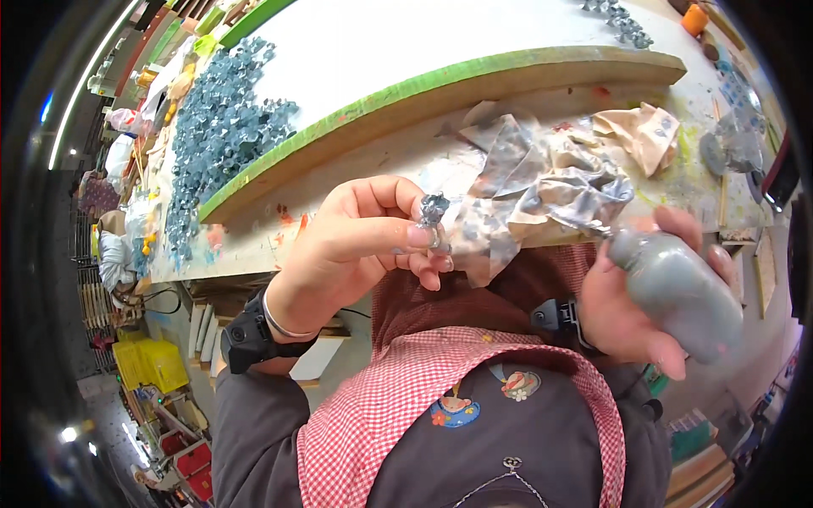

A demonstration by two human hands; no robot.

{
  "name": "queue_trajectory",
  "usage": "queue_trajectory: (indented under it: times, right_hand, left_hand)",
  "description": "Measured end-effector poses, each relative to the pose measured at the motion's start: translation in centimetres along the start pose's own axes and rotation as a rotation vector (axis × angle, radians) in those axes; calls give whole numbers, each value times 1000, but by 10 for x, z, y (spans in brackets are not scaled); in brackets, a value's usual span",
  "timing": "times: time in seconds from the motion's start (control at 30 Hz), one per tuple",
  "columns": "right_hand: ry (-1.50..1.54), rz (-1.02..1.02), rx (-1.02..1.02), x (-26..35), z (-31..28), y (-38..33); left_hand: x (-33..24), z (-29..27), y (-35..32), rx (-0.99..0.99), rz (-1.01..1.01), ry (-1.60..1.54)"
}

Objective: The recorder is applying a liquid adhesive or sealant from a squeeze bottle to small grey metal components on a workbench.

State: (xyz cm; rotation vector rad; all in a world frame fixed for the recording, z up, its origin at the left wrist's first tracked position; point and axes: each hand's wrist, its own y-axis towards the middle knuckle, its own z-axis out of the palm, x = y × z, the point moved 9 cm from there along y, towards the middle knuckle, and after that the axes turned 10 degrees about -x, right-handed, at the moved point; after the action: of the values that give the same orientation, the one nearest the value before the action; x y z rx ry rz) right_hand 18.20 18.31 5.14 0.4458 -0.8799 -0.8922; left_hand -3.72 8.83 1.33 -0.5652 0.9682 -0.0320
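Note:
Between the thumb and fingers of my left hand (351, 233) is a small jagged blue-grey piece (434, 207), held up near the table's front edge. My right hand (605, 309) is wrapped round a grey squeeze bottle (684, 292), tilted so that its narrow tip points toward the left hand. The tip and the piece are apart. Just beyond both hands, a crumpled, paint-stained cloth (542, 182) lies on the table and hangs over its edge. A heap of similar blue-grey pieces (224, 127) covers the left part of the table.
A long wooden strip with a green top edge (440, 89) crosses the table beyond the cloth. More small pieces (622, 24) lie at the far right, near an orange container (694, 19). A yellow crate (152, 364) stands below the table on the left.

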Motion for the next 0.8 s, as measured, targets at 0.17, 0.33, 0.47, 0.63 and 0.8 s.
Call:
queue_trajectory:
  times: [0.17,0.33,0.47,0.63,0.8]
  right_hand:
    - [159,642,318,-32,39,-29]
    - [102,832,433,-46,54,-43]
    - [79,747,522,-46,63,-45]
    - [113,712,585,-44,68,-43]
    - [150,714,594,-44,70,-45]
  left_hand:
    - [8,-7,1,-55,-46,-3]
    - [9,-6,5,-47,-106,113]
    - [10,-6,7,-77,-139,162]
    - [12,-3,7,-30,-209,191]
    - [13,-4,8,-26,-216,200]
